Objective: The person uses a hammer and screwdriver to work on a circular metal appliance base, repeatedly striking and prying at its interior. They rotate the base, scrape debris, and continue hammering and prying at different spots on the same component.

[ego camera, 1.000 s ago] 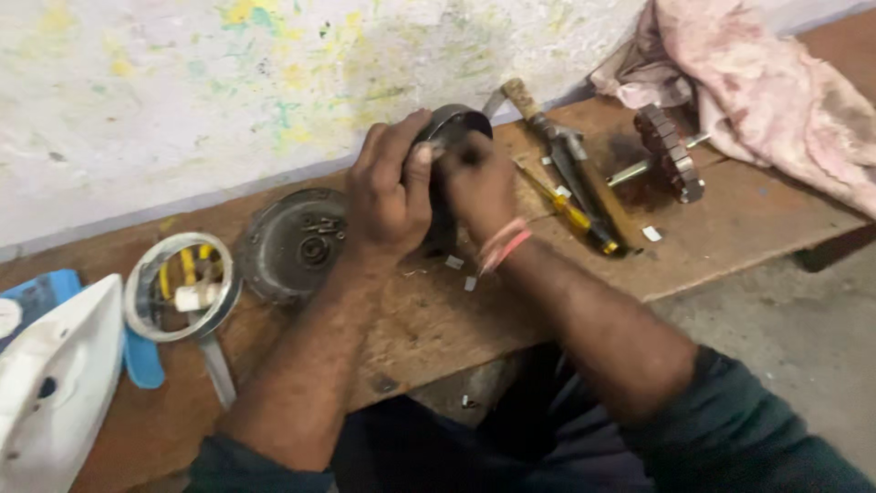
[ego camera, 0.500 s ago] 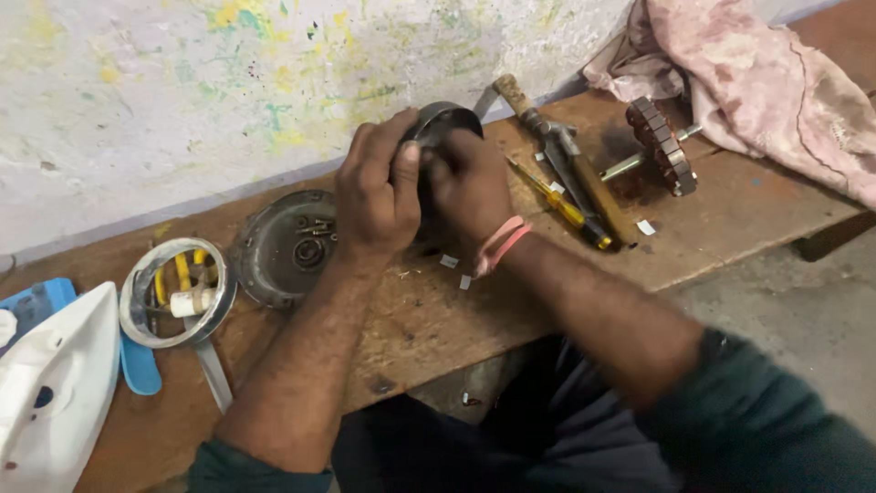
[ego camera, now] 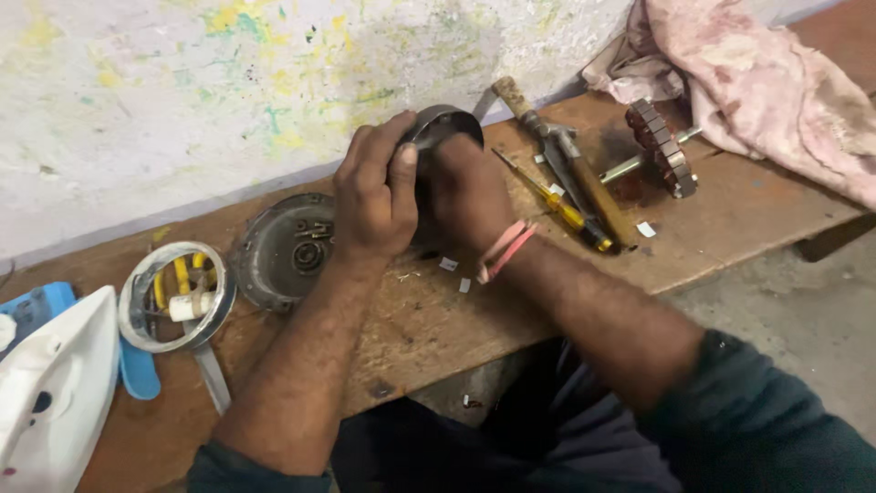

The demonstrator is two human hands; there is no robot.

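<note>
At the back of the wooden bench [ego camera: 429,319], against the paint-flecked wall, your left hand [ego camera: 374,196] and right hand [ego camera: 470,196] clamp together around a round metal motor housing [ego camera: 444,123]. It looks heavy, rigid and probably greasy, so grip its outer rim. A screwdriver [ego camera: 557,205] and rotor [ego camera: 662,151] crowd your right; the dished cover [ego camera: 283,251] sits left, the bench edge near.

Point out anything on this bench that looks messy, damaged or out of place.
Small white scraps lie scattered on the wooden bench beside the right hand. A stained pink rag is heaped at the far right corner, next to a loose motor rotor. Both hands, the left too, grip a dark round housing. Nothing looks broken.
</note>
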